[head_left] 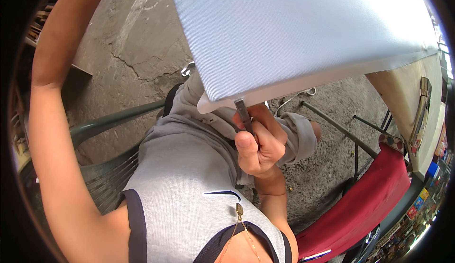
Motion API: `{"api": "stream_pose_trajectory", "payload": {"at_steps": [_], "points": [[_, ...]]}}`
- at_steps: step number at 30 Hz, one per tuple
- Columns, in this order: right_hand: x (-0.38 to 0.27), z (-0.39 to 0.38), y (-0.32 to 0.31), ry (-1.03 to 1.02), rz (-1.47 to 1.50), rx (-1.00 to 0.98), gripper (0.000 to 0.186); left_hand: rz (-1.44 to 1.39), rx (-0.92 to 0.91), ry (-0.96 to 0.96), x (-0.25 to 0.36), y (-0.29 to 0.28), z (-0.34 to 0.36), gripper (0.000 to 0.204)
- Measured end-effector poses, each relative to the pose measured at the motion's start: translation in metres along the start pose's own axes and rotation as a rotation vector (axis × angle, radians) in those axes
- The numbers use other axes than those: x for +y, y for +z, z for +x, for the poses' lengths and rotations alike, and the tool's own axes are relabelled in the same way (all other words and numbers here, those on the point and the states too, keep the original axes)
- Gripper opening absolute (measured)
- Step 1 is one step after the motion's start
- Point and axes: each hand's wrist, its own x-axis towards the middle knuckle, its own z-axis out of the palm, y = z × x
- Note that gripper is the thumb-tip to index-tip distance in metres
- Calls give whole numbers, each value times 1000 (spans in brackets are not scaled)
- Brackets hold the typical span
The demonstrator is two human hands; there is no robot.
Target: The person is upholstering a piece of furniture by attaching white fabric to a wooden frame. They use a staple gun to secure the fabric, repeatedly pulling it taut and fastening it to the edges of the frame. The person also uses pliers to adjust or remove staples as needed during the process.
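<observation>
My right hand (267,147) is closed round a narrow, flat grey metal tool (243,113), whose kind I cannot make out. Its upper end meets the near edge of a large panel (265,35) covered in pale, woven-looking fabric. A whitish strip (303,82) of material runs along that edge and sticks out at the near left corner. The panel slants above my lap, bright with glare at the far right. My left arm (57,116) reaches up along the left side; its hand lies beyond the top of the picture.
I sit in a dark green slatted chair (111,168) on a cracked concrete floor (137,49). Red cloth (353,201) hangs over something at my right. Beyond it, a cream surface (395,90) carries a long narrow object (421,113). Packed colourful goods (419,201) fill the far right rim.
</observation>
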Motion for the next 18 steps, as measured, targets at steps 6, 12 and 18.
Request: {"api": "stream_pose_trajectory", "payload": {"at_steps": [6, 12, 18], "points": [[14, 3, 1, -46, 49, -3, 41, 19, 4, -13, -5, 2, 3, 87], [40, 3, 4, -128, -17, 24, 39, -1, -16, -24, -3, 0, 0, 87], [65, 16, 20, -191, 27, 168, 45, -112, 161, 151, -8, 3, -5, 79]]}}
